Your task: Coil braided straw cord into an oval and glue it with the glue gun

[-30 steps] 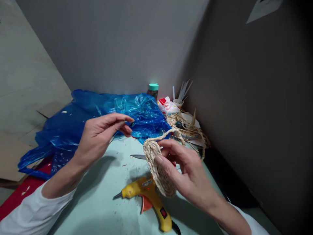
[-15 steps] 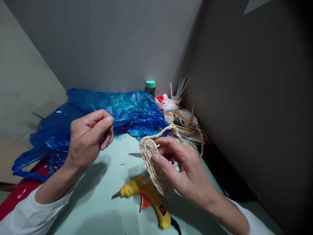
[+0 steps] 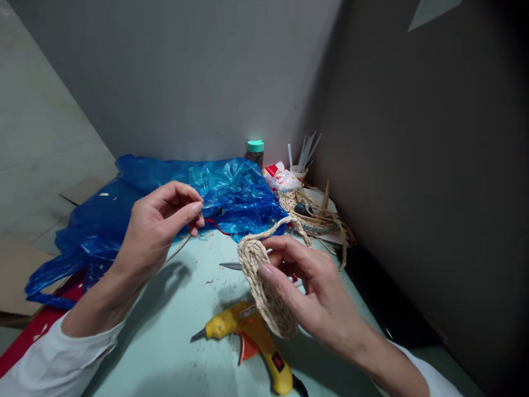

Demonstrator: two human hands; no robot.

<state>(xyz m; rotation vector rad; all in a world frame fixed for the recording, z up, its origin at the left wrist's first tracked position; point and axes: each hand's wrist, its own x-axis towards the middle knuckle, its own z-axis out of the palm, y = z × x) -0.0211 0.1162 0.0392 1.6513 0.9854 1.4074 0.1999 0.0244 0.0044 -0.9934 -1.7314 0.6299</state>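
Observation:
My right hand grips an oval coil of braided straw between thumb and fingers, tilted above the table. From the coil's top, a loose braid end runs off to the right, behind my fingers. Left of it, my left hand is raised with thumb and forefinger pinched together. A thin pale strand hangs out below those fingers. Under the coil lies a yellow glue gun with an orange trigger, its nozzle pointing left. Scissors lie partly hidden behind the coil and my right hand.
A crumpled blue plastic bag spreads across the back left of the pale green table. At the back stand a green-lidded jar and a cup of white sticks. Straw braids are heaped at right, near a black object.
My left hand has shifted slightly right and turned, its fist loosening into a pinch. The thin strand now shows below it. My right hand and the coil are almost unmoved.

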